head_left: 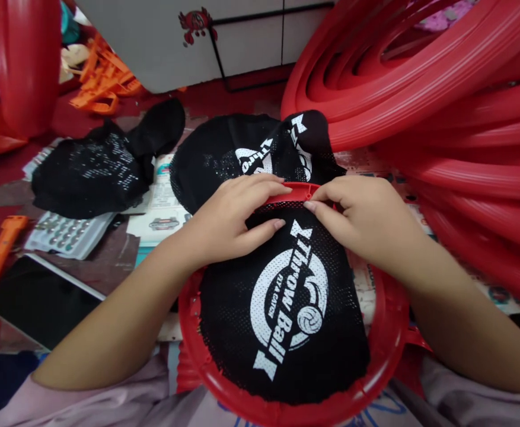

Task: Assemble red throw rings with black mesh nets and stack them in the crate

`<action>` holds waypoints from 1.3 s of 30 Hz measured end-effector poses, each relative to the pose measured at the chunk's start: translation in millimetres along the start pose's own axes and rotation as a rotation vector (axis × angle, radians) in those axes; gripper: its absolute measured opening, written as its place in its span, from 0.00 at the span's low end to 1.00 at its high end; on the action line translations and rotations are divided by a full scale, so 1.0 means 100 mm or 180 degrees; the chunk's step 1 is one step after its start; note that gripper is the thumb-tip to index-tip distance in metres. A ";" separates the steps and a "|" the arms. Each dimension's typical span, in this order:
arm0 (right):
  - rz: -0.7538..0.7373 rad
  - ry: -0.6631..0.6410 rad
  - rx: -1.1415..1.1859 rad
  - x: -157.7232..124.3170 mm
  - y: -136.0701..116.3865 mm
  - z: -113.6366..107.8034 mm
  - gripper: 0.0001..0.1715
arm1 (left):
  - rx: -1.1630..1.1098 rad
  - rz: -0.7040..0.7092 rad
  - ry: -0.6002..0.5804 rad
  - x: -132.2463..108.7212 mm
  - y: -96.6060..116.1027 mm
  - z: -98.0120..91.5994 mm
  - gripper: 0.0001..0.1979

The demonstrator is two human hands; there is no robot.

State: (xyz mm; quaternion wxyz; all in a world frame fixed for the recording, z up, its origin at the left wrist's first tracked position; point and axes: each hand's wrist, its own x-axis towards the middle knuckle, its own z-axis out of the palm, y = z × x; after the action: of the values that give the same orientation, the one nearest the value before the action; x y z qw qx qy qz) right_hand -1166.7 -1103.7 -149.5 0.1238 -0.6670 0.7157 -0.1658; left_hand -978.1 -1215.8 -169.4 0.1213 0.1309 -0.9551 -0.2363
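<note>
A red plastic ring (pixel 391 356) lies at my lap, with a black mesh net (pixel 340 344) printed "Throw Ball" across it. At the ring's far side, my left hand (pixel 242 213) rests on the net and rim, thumb apart from the fingers. My right hand (pixel 353 213) pinches the net's edge at the red rim, thumb and index finger together. A short piece of the red rim shows between the two hands. More black printed nets (pixel 224 142) lie just beyond my hands.
Large red rings (pixel 357 112) are stacked at the right. Another black net (pixel 91 169) lies left, over a compartment box of small metal parts (pixel 66 234). A dark tablet-like object (pixel 41 302) and orange plastic pieces (pixel 104 77) are also on the left. A white panel (pixel 162 41) stands behind.
</note>
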 end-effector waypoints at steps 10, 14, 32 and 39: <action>0.0134 -0.0032 0.0178 0.09 0.06 0.08 0.12 | 0.0230 0.0148 -0.0066 0.02 0.02 0.01 0.18; 0.0128 -0.0036 0.0087 0.10 0.05 0.09 0.12 | 0.0295 0.0133 -0.0060 0.02 0.02 0.03 0.19; -0.0082 -0.0204 -0.0103 -0.02 -0.02 -0.05 0.07 | 0.0594 -0.0018 -0.0072 0.01 0.03 0.02 0.15; 0.0015 -0.0905 -0.0713 -0.20 -0.05 -0.20 0.13 | 0.0353 -0.0665 0.0359 -0.07 0.06 -0.12 0.12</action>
State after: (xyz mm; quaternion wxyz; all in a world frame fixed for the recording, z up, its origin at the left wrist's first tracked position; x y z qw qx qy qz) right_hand -1168.3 -1082.4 -129.8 0.1491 -0.6917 0.7066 0.0112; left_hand -969.3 -1213.8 -157.4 0.1421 0.2493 -0.9396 -0.1868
